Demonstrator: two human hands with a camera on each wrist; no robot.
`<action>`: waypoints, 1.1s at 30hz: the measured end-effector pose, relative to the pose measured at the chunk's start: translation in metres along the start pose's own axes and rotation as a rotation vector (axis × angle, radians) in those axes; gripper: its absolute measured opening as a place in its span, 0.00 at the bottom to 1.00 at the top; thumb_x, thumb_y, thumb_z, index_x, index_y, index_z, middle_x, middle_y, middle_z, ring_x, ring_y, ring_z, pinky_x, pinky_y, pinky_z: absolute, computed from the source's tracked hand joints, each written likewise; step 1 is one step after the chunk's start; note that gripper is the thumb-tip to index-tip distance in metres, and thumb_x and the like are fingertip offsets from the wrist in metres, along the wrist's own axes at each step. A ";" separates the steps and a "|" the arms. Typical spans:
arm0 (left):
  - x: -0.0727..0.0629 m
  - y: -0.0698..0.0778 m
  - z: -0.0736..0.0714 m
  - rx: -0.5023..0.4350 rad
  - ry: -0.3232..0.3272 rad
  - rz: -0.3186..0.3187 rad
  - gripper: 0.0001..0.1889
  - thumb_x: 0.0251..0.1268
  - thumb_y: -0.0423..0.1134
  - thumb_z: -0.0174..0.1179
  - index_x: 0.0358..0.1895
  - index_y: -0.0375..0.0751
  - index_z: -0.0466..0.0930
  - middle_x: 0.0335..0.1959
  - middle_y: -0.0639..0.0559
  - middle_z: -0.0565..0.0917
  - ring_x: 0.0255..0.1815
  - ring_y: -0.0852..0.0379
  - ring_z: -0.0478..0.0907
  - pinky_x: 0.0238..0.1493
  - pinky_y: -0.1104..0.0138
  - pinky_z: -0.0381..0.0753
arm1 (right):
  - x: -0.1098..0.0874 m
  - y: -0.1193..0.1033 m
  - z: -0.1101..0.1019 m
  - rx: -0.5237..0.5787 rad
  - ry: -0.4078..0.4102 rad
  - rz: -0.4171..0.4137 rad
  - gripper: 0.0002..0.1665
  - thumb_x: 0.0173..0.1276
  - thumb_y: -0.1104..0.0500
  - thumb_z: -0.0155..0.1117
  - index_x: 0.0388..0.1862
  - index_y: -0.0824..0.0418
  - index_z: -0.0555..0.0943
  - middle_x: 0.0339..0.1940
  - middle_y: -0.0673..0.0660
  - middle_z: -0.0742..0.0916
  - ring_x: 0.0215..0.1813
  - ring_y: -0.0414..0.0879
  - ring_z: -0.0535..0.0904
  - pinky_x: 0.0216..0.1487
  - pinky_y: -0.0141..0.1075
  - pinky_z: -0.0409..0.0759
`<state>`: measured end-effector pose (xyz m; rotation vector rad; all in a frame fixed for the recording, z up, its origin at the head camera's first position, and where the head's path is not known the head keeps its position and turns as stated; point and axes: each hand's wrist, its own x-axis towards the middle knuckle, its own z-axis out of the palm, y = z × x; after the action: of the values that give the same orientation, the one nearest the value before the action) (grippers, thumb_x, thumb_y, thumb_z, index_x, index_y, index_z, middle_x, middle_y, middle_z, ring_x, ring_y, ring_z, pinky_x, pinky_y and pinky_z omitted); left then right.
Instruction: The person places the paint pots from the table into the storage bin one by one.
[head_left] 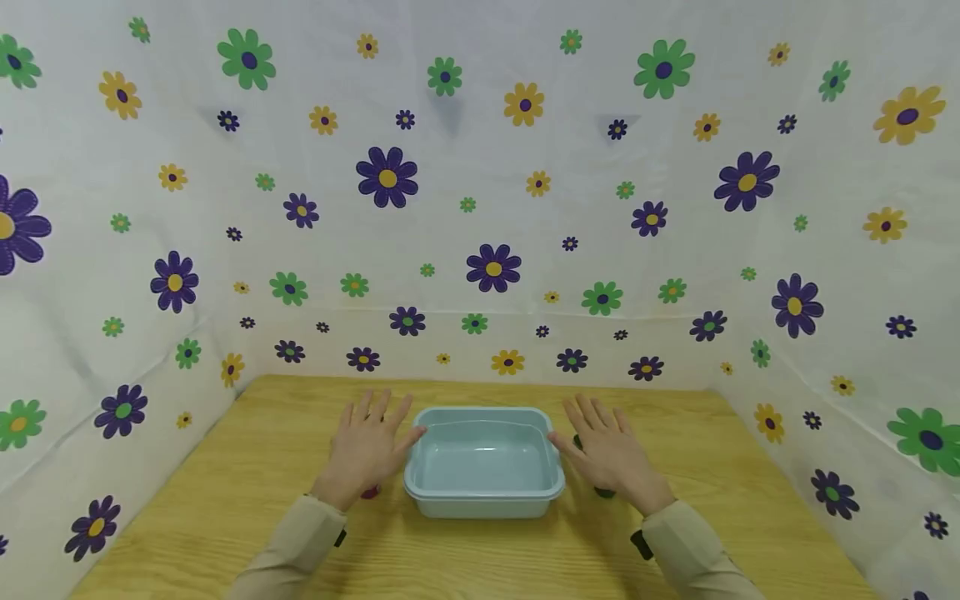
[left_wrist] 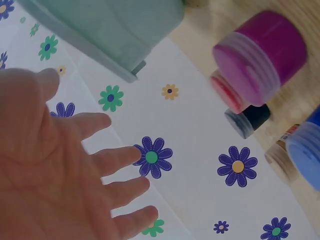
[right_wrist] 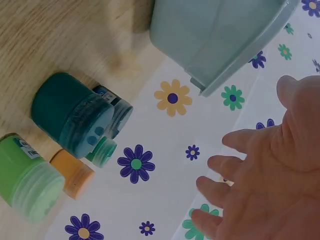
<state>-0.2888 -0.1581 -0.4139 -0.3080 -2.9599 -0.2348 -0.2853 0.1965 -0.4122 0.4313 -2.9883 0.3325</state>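
A pale blue-green plastic basin point(head_left: 483, 507) stands on the wooden table between my two hands. To its left, my left hand point(head_left: 367, 450) is spread with straight fingers and holds nothing. My right hand point(head_left: 611, 454) is spread the same way on the right side, palm down and holding nothing. Below the left hand are a magenta paint jar point(left_wrist: 272, 50), a blue jar point(left_wrist: 307, 150) and smaller jars, mostly hidden in the head view. Under the right hand stand a dark green jar point(right_wrist: 70, 115), a light green jar point(right_wrist: 27, 175) and an orange jar point(right_wrist: 72, 172).
The wooden table point(head_left: 480, 558) runs back to a white flower-print sheet point(head_left: 450, 225) that rises behind it and along both sides. Among the smaller jars are a black one point(left_wrist: 248, 120) on the left and a dark-labelled one point(right_wrist: 116, 110) on the right.
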 end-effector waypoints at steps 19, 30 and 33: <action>0.005 -0.029 0.004 -0.318 0.331 0.093 0.20 0.72 0.53 0.55 0.53 0.42 0.83 0.47 0.46 0.87 0.46 0.48 0.84 0.45 0.54 0.87 | 0.005 -0.002 0.016 0.422 0.323 -0.007 0.16 0.68 0.56 0.66 0.50 0.64 0.84 0.44 0.59 0.88 0.39 0.49 0.84 0.38 0.39 0.86; 0.010 -0.078 0.019 -0.881 -0.033 0.087 0.17 0.67 0.46 0.63 0.55 0.44 0.81 0.51 0.45 0.85 0.50 0.52 0.81 0.50 0.62 0.83 | -0.009 0.008 0.018 0.952 -0.096 0.044 0.26 0.64 0.56 0.71 0.57 0.68 0.79 0.52 0.64 0.84 0.43 0.51 0.81 0.43 0.41 0.86; 0.009 -0.092 0.017 -0.927 -0.133 0.136 0.20 0.64 0.45 0.66 0.56 0.39 0.80 0.52 0.42 0.84 0.50 0.51 0.82 0.50 0.59 0.83 | -0.013 0.012 0.019 1.025 -0.184 0.038 0.30 0.63 0.57 0.72 0.61 0.68 0.76 0.58 0.66 0.80 0.47 0.50 0.79 0.46 0.38 0.85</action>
<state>-0.3195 -0.2423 -0.4417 -0.6304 -2.7084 -1.6048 -0.2780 0.2066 -0.4352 0.4760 -2.7307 1.9120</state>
